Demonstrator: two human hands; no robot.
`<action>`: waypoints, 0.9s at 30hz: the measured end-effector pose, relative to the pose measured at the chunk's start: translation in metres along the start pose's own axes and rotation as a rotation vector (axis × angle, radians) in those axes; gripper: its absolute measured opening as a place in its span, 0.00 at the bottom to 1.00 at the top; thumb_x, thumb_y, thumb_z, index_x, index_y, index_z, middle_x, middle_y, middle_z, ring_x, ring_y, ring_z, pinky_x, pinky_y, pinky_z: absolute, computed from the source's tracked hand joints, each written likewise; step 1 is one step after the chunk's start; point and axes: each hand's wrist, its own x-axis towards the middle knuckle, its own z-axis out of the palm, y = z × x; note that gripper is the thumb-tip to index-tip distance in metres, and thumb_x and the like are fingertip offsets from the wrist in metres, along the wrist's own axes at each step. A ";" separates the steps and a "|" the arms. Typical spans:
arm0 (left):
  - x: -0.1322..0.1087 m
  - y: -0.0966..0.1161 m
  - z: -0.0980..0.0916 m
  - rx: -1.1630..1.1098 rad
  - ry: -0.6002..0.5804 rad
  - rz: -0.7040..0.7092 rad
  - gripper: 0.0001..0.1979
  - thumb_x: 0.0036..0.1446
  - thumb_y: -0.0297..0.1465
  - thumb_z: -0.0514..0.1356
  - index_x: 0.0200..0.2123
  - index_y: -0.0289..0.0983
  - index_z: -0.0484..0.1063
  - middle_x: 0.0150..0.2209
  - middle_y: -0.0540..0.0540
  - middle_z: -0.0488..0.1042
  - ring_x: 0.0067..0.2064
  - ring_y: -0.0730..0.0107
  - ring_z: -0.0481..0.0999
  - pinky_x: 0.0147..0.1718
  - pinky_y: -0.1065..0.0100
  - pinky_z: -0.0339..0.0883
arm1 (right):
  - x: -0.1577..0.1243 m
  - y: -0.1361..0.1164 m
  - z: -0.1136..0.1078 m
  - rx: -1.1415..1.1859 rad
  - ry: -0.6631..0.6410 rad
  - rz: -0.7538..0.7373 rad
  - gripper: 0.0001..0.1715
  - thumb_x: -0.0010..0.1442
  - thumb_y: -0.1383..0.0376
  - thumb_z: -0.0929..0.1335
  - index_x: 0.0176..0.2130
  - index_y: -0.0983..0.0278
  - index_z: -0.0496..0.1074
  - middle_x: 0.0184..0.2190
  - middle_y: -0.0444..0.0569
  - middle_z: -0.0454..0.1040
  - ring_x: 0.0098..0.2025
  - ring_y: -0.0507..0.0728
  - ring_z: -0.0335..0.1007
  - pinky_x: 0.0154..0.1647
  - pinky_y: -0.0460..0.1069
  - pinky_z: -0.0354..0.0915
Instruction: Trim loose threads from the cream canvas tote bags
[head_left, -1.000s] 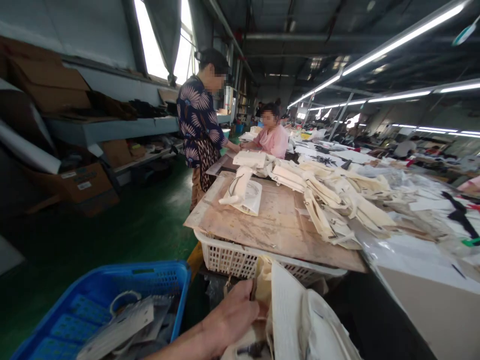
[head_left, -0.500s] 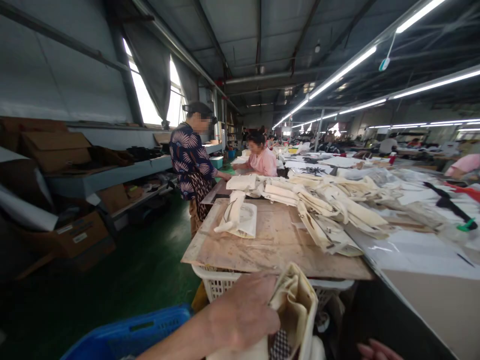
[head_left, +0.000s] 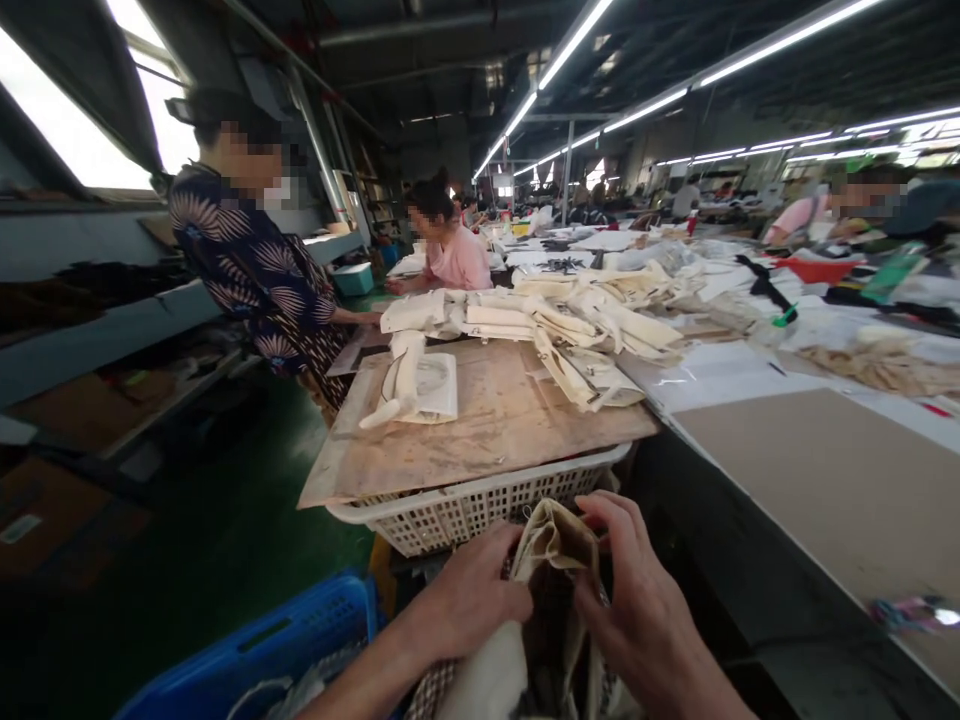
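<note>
A cream fabric bag (head_left: 553,530) with a checked lining is held up close to me, its mouth facing up. My left hand (head_left: 480,585) grips the left side of its rim, fingers curled over the edge. On the opposite side my right hand (head_left: 630,575) pinches the rim between thumb and fingers. The bag's lower part runs off the bottom of the view. Just beyond it stands a white plastic basket (head_left: 450,515) with a wooden board (head_left: 487,430) laid across the top.
Several cream bags (head_left: 555,325) are heaped along the board's far side, and a single cream bag (head_left: 431,385) lies at its left. A blue crate (head_left: 262,640) stands low on the left. Two people are beyond the board. A long table (head_left: 810,450) runs along the right.
My right hand has come up from the lower right and taken hold of the bag's rim. My left hand keeps its grip. The view has turned right and down.
</note>
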 end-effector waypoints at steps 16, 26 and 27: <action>0.019 0.011 0.006 0.066 -0.014 0.082 0.10 0.43 0.27 0.53 0.31 0.38 0.70 0.37 0.51 0.69 0.38 0.67 0.67 0.37 0.67 0.58 | 0.011 0.030 -0.034 -0.167 -0.083 -0.222 0.25 0.56 0.78 0.58 0.50 0.60 0.66 0.58 0.54 0.62 0.58 0.61 0.62 0.55 0.58 0.64; 0.021 0.019 0.016 0.061 0.032 0.081 0.06 0.41 0.26 0.54 0.27 0.38 0.66 0.32 0.52 0.66 0.35 0.70 0.66 0.31 0.68 0.51 | 0.015 0.012 -0.028 -0.480 0.021 -0.180 0.11 0.58 0.60 0.71 0.39 0.64 0.72 0.56 0.60 0.70 0.59 0.73 0.62 0.56 0.70 0.58; 0.021 0.018 0.016 0.067 0.030 0.088 0.06 0.41 0.26 0.53 0.27 0.38 0.67 0.32 0.52 0.66 0.35 0.69 0.66 0.31 0.68 0.52 | 0.017 0.013 -0.025 -0.468 0.057 -0.187 0.05 0.59 0.64 0.70 0.36 0.64 0.72 0.55 0.60 0.71 0.58 0.71 0.64 0.56 0.69 0.59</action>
